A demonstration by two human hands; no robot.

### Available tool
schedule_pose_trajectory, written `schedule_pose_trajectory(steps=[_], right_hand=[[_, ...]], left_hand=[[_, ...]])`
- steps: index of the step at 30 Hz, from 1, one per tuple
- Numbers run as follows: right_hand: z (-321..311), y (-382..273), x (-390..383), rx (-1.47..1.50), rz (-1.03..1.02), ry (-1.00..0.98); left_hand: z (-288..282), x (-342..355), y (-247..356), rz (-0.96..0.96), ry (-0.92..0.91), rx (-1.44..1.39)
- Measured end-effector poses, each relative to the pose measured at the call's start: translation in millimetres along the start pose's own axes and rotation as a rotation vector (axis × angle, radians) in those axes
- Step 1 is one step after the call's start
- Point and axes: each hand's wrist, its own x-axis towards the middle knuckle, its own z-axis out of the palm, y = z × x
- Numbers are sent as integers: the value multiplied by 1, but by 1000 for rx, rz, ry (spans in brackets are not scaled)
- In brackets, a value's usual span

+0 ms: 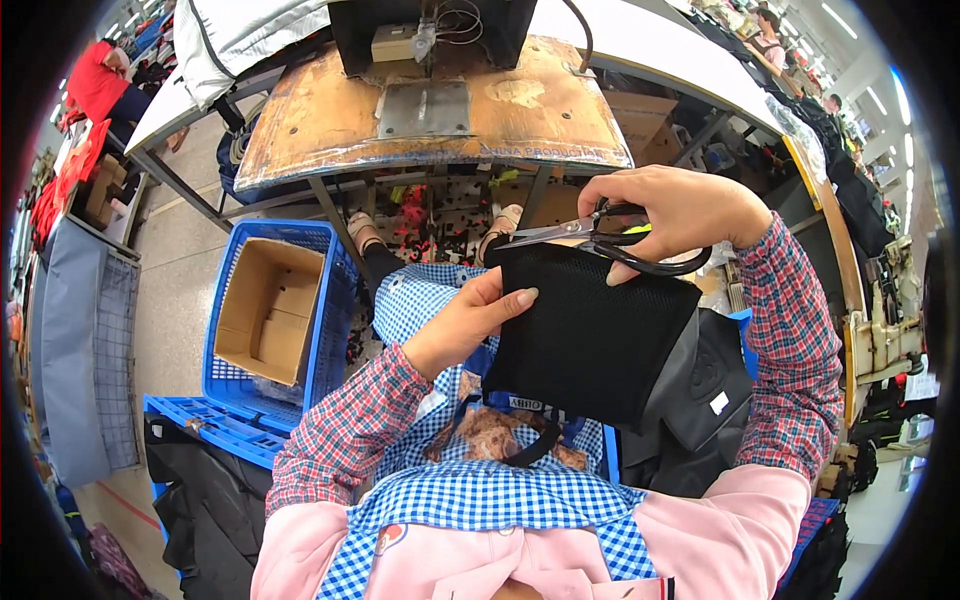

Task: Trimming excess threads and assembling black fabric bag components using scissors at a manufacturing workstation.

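Note:
A black mesh fabric piece (590, 330) hangs in front of me over my lap. My left hand (478, 312) pinches its upper left edge between thumb and fingers. Black-handled scissors (575, 230) are in my right hand (665, 212), their metal blades pointing left along the fabric's top edge. Two fingers of that hand also lie against the fabric's upper right part. Whether the blades touch the cloth I cannot tell. A black strap loop (535, 448) shows below the fabric, against my blue checked apron (490, 495).
A worn wooden work surface (320, 110) with a dark machine stands ahead. To my left is a blue crate (215, 370) holding an open cardboard box (265, 310). Black sheets (705, 375) lie at my right, others (205, 500) at my left. Scraps litter the floor.

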Motion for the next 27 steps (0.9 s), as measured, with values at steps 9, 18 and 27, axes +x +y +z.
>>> schedule_pose_trajectory(steps=[9,18,27], right_hand=[[-3,-12,9,-3,-64,-29],[0,-11,8,-10,-26,-115],[6,42,9,70,-34,130]], left_hand=[[6,-3,9,-39,-24,3],[3,0,-5,-65,-41,-6],[-8,20,-12,-55,-19,-108]])
